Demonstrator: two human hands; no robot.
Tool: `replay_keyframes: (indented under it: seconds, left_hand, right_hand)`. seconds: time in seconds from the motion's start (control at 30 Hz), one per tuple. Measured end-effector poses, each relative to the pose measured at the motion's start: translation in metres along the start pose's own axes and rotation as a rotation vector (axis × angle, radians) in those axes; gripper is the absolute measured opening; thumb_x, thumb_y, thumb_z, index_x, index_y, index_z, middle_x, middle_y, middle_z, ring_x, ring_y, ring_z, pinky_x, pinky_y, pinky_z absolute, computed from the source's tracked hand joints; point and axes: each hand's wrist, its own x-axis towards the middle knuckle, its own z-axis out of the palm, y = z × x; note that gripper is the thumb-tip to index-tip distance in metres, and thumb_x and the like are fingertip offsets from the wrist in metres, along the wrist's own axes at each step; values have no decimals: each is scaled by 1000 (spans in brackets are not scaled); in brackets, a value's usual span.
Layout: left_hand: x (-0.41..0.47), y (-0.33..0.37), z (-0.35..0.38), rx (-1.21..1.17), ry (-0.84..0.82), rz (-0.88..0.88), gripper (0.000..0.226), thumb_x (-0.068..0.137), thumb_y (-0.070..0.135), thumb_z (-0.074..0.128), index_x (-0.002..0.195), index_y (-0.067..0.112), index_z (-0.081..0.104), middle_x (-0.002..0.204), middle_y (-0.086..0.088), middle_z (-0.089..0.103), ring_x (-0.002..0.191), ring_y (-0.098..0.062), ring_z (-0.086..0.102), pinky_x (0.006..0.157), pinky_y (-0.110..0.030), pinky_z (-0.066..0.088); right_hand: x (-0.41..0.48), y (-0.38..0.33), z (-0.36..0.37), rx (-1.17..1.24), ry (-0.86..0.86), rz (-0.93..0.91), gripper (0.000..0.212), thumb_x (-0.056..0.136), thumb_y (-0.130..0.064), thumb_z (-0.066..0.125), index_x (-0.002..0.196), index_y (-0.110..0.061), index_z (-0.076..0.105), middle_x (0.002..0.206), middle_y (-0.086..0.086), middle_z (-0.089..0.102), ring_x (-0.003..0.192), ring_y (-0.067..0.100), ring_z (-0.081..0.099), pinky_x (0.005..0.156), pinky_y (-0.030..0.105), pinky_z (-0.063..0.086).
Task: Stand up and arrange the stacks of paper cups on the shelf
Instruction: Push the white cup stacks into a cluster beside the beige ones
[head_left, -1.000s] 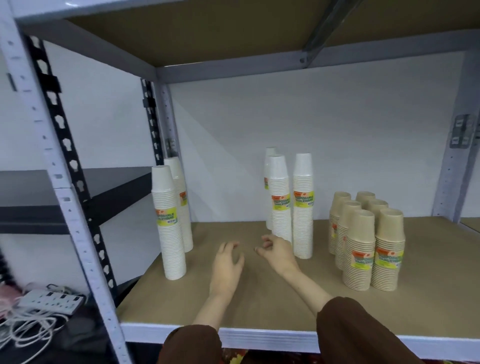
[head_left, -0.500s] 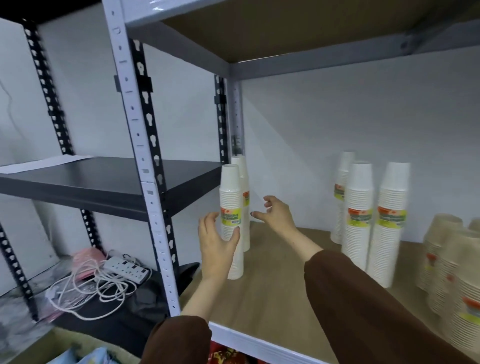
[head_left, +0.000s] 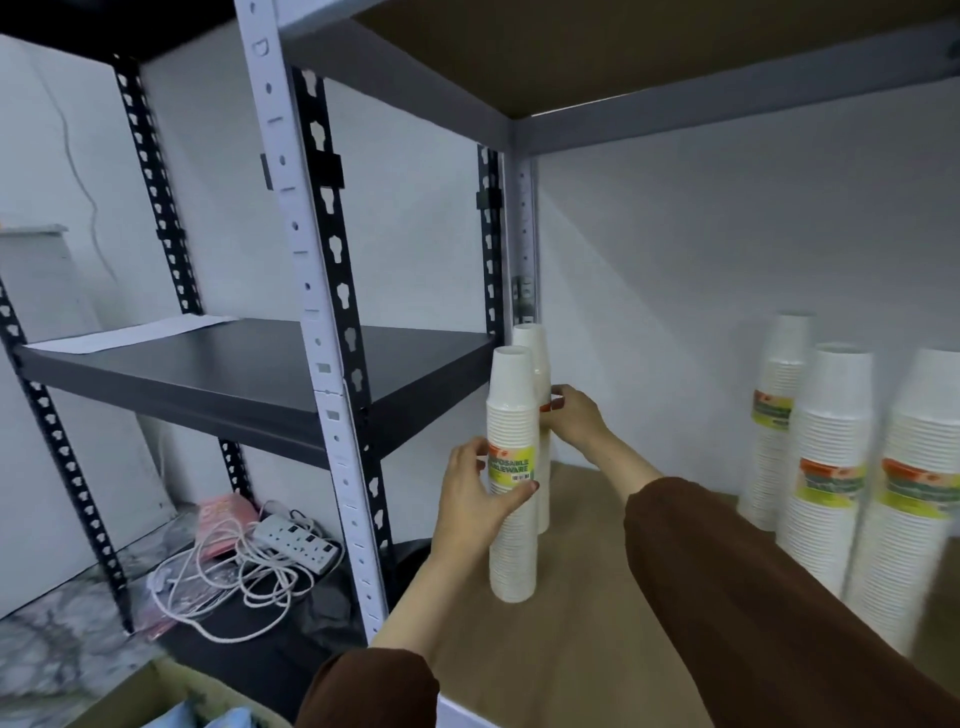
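White paper-cup stacks at frame centre, now newly grasped: left hand (head_left: 467, 499) fingers clamp the front stack (head_left: 511, 519), right hand (head_left: 574, 415) fingers clasp the rear stack (head_left: 535, 353), ready for repositioning.

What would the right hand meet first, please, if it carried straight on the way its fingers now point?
The right hand points left at the rear white cup stack; its fingers seem to be touching it already. Beyond that stands the grey shelf post, though depth is unclear.

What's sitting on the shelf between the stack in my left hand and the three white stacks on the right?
Only my right forearm crosses it; otherwise bare shelf board, in the head view.
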Motion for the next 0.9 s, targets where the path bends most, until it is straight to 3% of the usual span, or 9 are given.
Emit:
replay_keyframes:
  seconds: [0.1, 0.27, 0.47, 0.63, 0.9]
  left_hand:
    - [2, -1, 4, -25, 8, 19, 59, 76, 21, 73, 127, 12, 45, 126, -6, 52, 102, -6, 46, 87, -19, 38]
    - [-1, -1, 10, -73, 103, 5, 56, 72, 20, 76, 121, 12, 51, 112, 1, 54, 98, -9, 51, 83, -21, 40]
    - [-10, 7, 18, -142, 218, -34, 50, 71, 18, 76, 115, 12, 52, 105, 6, 48, 96, -11, 51, 82, -25, 40]
    - [-26, 28, 31, -201, 238, -9, 47, 70, 18, 76, 110, 16, 51, 105, 4, 48, 95, -10, 49, 81, -26, 39]
    - [-58, 75, 72, -268, 179, 73, 52, 66, 22, 79, 109, 13, 50, 105, -1, 51, 97, -20, 56, 86, -37, 50]
  right_hand:
    - [-4, 3, 2, 14, -7, -36, 48, 82, -14, 65, 126, -1, 48, 129, 17, 56, 118, 29, 53, 86, 26, 39]
    - [-15, 7, 1, 61, 93, -78, 48, 76, -14, 72, 118, 1, 52, 121, 16, 60, 96, 19, 54, 80, 25, 41]
    - [-44, 16, -15, 72, 277, -66, 53, 72, -15, 76, 117, -2, 52, 118, 14, 62, 107, 26, 59, 82, 28, 45]
    - [-86, 14, -41, 117, 404, -106, 48, 72, -18, 76, 112, -3, 55, 114, 12, 64, 88, 15, 55, 75, 24, 44]
    - [-156, 26, -86, 73, 619, -173, 48, 65, -22, 79, 103, -6, 54, 104, 12, 65, 87, 18, 59, 73, 27, 47]
